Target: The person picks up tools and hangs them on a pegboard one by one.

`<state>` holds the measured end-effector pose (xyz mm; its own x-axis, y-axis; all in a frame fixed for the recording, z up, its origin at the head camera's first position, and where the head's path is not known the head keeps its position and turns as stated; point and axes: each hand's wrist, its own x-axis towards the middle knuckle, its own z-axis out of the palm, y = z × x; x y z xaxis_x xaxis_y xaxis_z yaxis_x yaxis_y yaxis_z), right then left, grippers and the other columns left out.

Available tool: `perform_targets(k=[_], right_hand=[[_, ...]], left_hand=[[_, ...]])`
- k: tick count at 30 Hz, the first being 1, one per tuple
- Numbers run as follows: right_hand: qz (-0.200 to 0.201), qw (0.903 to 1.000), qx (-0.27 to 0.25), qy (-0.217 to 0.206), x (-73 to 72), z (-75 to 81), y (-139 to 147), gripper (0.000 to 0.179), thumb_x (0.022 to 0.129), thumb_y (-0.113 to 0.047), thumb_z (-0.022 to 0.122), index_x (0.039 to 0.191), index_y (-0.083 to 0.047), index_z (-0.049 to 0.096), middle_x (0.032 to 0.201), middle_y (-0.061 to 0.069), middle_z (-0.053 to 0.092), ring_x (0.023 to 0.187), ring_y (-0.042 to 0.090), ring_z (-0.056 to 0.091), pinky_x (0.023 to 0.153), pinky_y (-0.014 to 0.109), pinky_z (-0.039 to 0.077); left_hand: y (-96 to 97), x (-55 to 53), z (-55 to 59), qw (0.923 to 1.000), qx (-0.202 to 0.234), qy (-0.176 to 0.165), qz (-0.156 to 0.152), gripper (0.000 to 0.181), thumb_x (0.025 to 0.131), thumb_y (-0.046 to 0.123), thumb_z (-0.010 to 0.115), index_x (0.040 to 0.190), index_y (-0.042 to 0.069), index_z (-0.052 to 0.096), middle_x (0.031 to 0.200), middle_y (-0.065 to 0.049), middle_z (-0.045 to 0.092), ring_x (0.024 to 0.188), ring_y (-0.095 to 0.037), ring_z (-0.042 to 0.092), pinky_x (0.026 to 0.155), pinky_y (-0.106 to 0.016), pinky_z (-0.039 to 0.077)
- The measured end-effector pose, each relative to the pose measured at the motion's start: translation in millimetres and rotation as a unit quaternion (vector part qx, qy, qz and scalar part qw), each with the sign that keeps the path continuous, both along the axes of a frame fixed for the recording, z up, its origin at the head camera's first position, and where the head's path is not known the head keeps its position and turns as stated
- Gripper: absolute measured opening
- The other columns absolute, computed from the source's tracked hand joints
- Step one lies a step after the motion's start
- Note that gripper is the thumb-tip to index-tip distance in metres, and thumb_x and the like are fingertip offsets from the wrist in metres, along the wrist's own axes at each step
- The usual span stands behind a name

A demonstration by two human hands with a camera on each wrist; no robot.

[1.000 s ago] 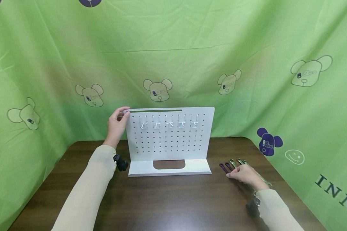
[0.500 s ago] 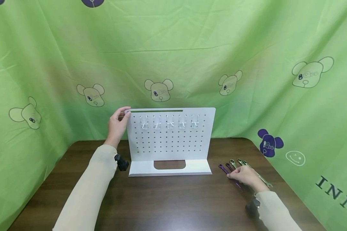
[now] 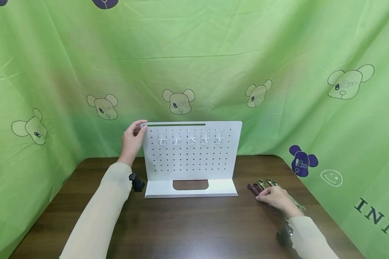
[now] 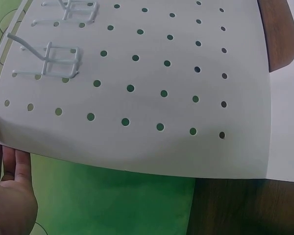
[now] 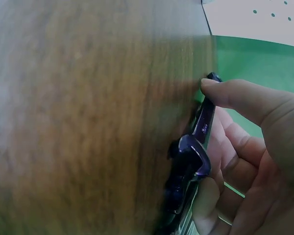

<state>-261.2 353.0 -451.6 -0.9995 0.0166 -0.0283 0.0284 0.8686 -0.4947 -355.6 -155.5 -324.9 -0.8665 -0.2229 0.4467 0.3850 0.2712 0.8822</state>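
Observation:
A white pegboard stand [image 3: 188,160] is upright on the table, with several white wire hooks [image 3: 191,138] in a row near its top. My left hand [image 3: 132,141] grips the board's upper left corner, thumb in front and fingers behind. At the right, my right hand [image 3: 276,198] pinches a purple combination wrench [image 5: 204,122] between thumb and fingers, low over the table. A second dark purple wrench [image 3: 256,187] is beside it. Several metallic wrenches, one of them a greenish wrench [image 3: 261,183], lie further right, partly hidden under the hand.
The brown wooden table [image 3: 188,226] has rounded far corners. A green curtain [image 3: 194,72] printed with bear heads hangs close behind it and along both sides. The stand's foot [image 3: 220,187] reaches forward and has a cut-out in the middle.
The purple wrench turned out to the left half a second ago, its lower end showing below the hand; now it is drawn slightly back right and that end is hidden. The left hand stays put.

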Motion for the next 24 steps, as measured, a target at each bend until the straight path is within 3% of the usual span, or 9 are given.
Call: perform_targets(k=[3, 11, 24], right_hand=[[0.008, 1.0, 0.001, 0.005, -0.4, -1.2, 1.3, 0.022, 0.083, -0.035, 0.08, 0.086, -0.014, 0.076, 0.092, 0.002, 0.071, 0.084, 0.02, 0.06, 0.072, 0.041, 0.048], [0.007, 0.9997, -0.024, -0.003, 1.1, -0.2, -0.2, 0.024, 0.085, -0.032, 0.078, 0.092, -0.009, 0.077, 0.071, -0.002, 0.063, 0.067, 0.015, 0.057, 0.062, 0.034, 0.046], [0.02, 0.9967, -0.078, 0.003, 5.5, 17.9, -16.5, 0.022, 0.089, -0.027, 0.076, 0.093, -0.006, 0.072, 0.066, 0.0, 0.057, 0.059, 0.015, 0.053, 0.054, 0.031, 0.043]], left_hand=[[-0.2, -0.4, -1.0, 1.0, 0.0, 0.001, -0.005, 0.027, 0.101, 0.025, 0.064, 0.127, 0.017, 0.067, 0.108, -0.009, 0.062, 0.093, -0.018, 0.054, 0.078, -0.03, 0.047], [-0.2, -0.3, -0.9, 1.0, 0.005, 0.003, -0.004, 0.027, 0.1, 0.025, 0.064, 0.126, 0.017, 0.067, 0.108, -0.009, 0.062, 0.092, -0.018, 0.054, 0.077, -0.029, 0.047], [-0.6, 1.0, 1.0, 1.0, 0.003, -0.003, -0.005, 0.028, 0.101, 0.025, 0.064, 0.127, 0.017, 0.067, 0.109, -0.01, 0.061, 0.093, -0.019, 0.054, 0.079, -0.03, 0.047]])
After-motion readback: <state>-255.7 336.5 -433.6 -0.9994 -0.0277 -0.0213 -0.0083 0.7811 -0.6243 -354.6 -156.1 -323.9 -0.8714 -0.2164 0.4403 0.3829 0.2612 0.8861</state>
